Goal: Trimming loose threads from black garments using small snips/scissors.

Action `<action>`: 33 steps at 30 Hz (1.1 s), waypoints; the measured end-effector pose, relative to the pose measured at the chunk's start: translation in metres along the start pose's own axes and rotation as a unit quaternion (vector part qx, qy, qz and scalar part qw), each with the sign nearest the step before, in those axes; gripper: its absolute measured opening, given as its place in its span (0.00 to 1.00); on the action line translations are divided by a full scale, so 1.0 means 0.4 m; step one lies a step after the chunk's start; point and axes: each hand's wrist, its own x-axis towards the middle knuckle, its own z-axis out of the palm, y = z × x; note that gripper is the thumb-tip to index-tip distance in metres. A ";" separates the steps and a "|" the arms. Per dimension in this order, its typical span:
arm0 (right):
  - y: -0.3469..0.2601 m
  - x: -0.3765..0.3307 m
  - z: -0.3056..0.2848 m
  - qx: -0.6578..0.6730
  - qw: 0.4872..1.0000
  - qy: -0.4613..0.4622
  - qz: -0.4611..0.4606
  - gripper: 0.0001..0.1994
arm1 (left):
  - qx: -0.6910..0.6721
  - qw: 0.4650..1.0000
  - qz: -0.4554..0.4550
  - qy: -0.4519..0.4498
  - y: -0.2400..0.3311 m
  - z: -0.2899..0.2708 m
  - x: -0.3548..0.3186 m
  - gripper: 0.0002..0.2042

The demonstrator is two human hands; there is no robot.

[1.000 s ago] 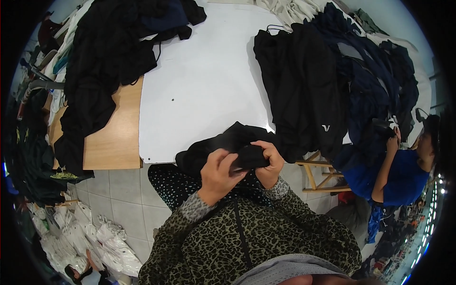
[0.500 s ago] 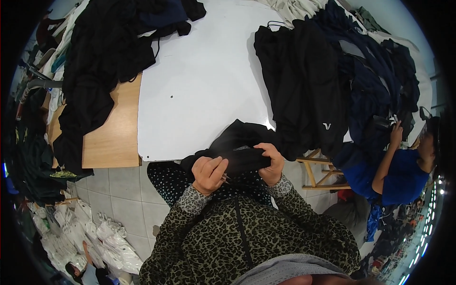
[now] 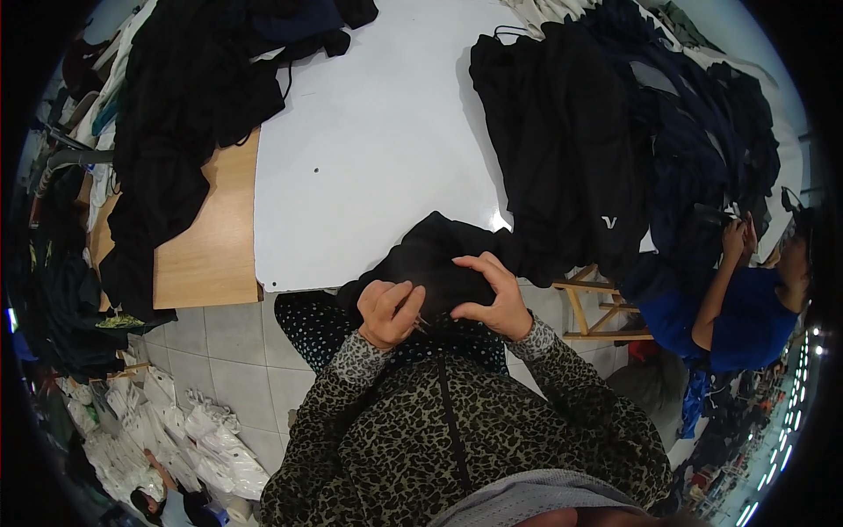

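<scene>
A bunched black garment (image 3: 443,246) lies over the near edge of the white tabletop and hangs toward my lap. At its left side my left hand (image 3: 388,314) is closed, fingers curled against the cloth. Slim pointed metal tips (image 3: 421,325) poke out beside those fingers; the rest of that tool is hidden. My right hand (image 3: 502,299) is at the garment's right side, its thumb and fingers spread apart with the dark cloth between them.
Black trousers (image 3: 571,149) with a small white mark lie right of the white tabletop (image 3: 369,167), beside navy garments (image 3: 702,132). More black clothes (image 3: 202,105) are heaped at left over a wooden table (image 3: 211,237). A person in blue (image 3: 755,316) works at the right.
My right hand has loosened its pinch on the cloth and spread its fingers. The garment's folded band has turned from view. My left hand stays nearly in place.
</scene>
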 end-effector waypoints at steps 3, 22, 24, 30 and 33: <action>-0.008 0.001 0.013 -0.026 0.999 0.032 0.016 0.28 | -0.014 1.000 -0.004 -0.004 0.000 0.001 0.001 0.15; 0.053 -0.015 0.053 0.197 0.977 0.084 0.005 0.11 | -0.200 0.958 -0.187 -0.087 0.054 0.029 0.026 0.15; 0.044 -0.019 0.065 0.340 0.935 0.079 0.066 0.09 | -0.213 0.954 -0.188 -0.099 0.052 0.025 0.028 0.14; 0.053 -0.026 0.019 0.388 0.911 -0.012 0.139 0.09 | -0.394 0.844 -0.315 -0.182 0.054 -0.028 0.073 0.10; 0.056 -0.017 -0.003 0.303 0.945 -0.060 0.104 0.10 | -0.380 0.834 -0.331 -0.224 0.031 -0.054 0.122 0.10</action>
